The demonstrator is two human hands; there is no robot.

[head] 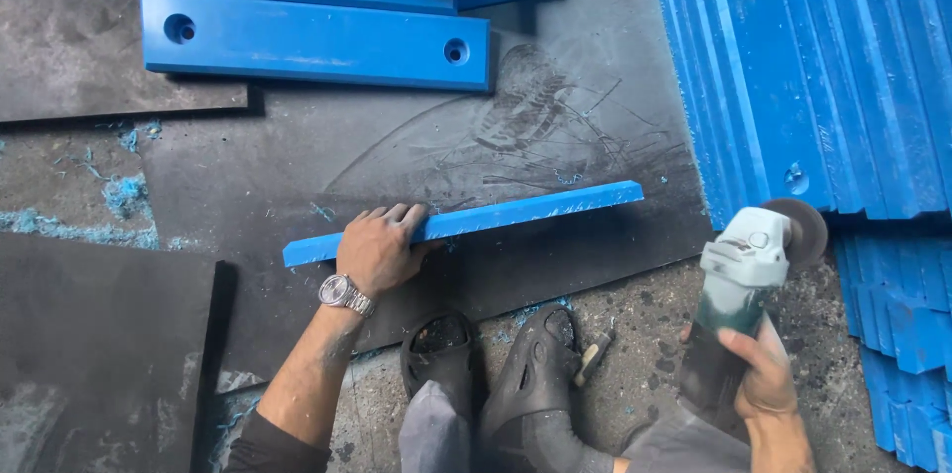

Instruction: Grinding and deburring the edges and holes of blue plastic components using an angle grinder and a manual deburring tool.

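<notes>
- Head view looks straight down at a person crouched on a workshop floor, with a long blue plastic strip [466,222] as the landmark, standing on its narrow edge on a dark rubber mat [555,126]
- The left hand [377,250] presses down over the strip near its left end, fingers curled over the top edge and clasping it, seemingly to keep the thin piece from tipping or sliding; a metal wristwatch [344,293] sits just below that hand
- The right hand [762,374] is closed around the body of an angle grinder [739,299], held well off the strip's right end and lower than it, with the disc [801,231] pointing away from the body and touching nothing I can make out
- Two dark sandals [491,364] rest just below the strip's middle, at the mat's edge
- Above the strip lie thick blue plastic bars [315,42] with holes near their ends, stacked loosely
- To the strip's right, a large fanned stack of blue strips [803,66] leans in rows
- The floor [645,334] around the mat is rough concrete; blue shavings [119,190] gather left of the strip, and the mat is scratched and scuffed
</notes>
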